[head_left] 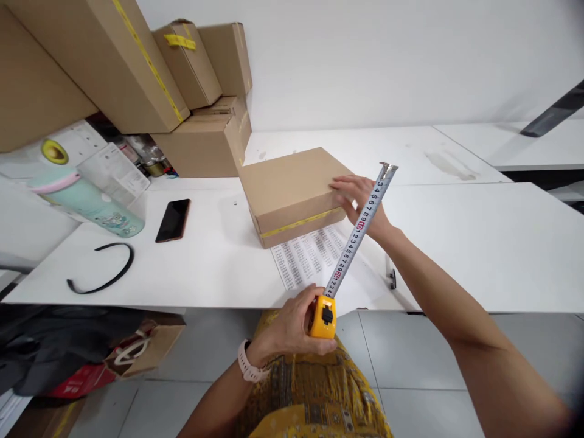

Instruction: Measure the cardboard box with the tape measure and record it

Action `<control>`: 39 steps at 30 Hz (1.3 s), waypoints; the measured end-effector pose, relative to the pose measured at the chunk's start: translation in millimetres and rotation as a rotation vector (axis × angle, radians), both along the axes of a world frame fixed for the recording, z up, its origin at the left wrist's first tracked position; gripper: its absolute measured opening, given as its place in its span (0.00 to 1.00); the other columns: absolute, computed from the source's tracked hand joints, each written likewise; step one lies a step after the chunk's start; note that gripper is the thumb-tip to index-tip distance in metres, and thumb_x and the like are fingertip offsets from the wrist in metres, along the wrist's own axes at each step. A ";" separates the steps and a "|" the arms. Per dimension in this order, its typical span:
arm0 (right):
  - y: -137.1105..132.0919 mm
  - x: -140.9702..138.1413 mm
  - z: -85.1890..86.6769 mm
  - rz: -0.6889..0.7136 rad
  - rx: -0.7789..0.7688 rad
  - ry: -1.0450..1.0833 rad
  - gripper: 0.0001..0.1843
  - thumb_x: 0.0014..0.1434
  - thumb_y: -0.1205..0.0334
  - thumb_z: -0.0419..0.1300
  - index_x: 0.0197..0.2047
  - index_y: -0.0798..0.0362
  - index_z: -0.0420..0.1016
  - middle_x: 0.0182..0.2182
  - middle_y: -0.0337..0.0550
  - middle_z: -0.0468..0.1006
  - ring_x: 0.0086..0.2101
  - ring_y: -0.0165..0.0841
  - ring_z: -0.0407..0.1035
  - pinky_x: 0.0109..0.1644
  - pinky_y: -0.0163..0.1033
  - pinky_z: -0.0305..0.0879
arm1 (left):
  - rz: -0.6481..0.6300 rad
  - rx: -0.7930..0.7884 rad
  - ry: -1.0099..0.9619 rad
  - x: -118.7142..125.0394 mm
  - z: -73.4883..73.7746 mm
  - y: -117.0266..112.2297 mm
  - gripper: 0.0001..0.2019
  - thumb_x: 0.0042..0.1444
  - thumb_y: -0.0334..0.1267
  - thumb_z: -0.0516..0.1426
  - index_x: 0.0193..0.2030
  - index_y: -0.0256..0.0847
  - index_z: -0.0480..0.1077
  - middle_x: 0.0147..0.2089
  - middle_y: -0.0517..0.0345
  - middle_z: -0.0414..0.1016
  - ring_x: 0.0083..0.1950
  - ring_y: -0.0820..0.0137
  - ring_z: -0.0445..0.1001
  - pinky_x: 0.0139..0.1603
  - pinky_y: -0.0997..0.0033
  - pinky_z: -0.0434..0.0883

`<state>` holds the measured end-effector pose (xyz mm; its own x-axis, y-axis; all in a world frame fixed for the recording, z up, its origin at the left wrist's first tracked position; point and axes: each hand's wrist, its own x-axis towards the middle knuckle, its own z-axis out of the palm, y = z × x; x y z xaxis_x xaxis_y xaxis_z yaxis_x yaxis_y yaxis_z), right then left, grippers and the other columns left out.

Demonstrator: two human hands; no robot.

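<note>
Head view: a white wall (387, 61) stands behind a white desk (465, 243), which fills the middle of the scene. Brown cartons (137, 73) with strips of yellow tape are stacked at the desk's far left. Well to the right of the largest carton, nearer the person, a flat brown box (292, 185) lies on the desk, a yellow strip along its near side. A mint bottle (98, 207) with a pink band is at the left, near the cartons. Part of a printed sheet (303, 261) shows beneath the box and reaches toward the desk's near edge. Of the person's two hands, the right hand (362, 198) is open, its bent fingers at the box's right end; the left hand (292, 325), a pale pink watch (250, 363) on its wrist, grips a yellow tape measure (323, 317) just off the desk's near edge. The blade (358, 234) is drawn out, slanting up and right past the right hand; whether that hand touches it, I cannot tell. Between bottle and box lies a dark phone (173, 220), and nearer the front edge, below the bottle, is a thin black hoop (109, 281), open on one side.
</note>
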<state>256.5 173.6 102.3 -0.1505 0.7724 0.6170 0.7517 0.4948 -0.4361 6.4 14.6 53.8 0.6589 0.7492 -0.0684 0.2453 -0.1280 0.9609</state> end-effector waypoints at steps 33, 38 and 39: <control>-112.7 61.1 -70.9 -0.806 -0.500 0.033 0.31 0.63 0.41 0.55 0.59 0.54 0.69 0.45 0.55 0.77 0.47 0.49 0.70 0.46 0.51 0.65 | 0.475 1.077 0.375 -16.1 104.7 75.5 0.38 0.58 0.48 0.66 0.71 0.44 0.55 0.64 0.45 0.71 0.60 0.53 0.73 0.63 0.51 0.66; -106.4 68.3 -79.8 -0.687 -0.666 -0.185 0.28 0.67 0.49 0.50 0.65 0.53 0.65 0.46 0.56 0.79 0.42 0.48 0.73 0.42 0.47 0.65 | 0.416 1.058 0.664 -9.0 131.5 150.5 0.33 0.62 0.43 0.60 0.73 0.43 0.58 0.65 0.46 0.71 0.64 0.52 0.70 0.65 0.49 0.61; -105.6 69.0 -80.4 -0.658 -0.658 -0.210 0.26 0.68 0.53 0.48 0.65 0.53 0.66 0.46 0.57 0.79 0.41 0.47 0.73 0.41 0.47 0.65 | 0.388 1.034 0.702 -8.0 131.1 159.9 0.31 0.63 0.43 0.58 0.72 0.43 0.59 0.66 0.46 0.70 0.64 0.51 0.70 0.65 0.48 0.61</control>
<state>325.5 68.0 21.9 0.3797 0.9243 0.0384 0.8865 -0.3516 -0.3009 -1.5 174.5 185.0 0.4486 0.7936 0.4111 0.8382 -0.5332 0.1147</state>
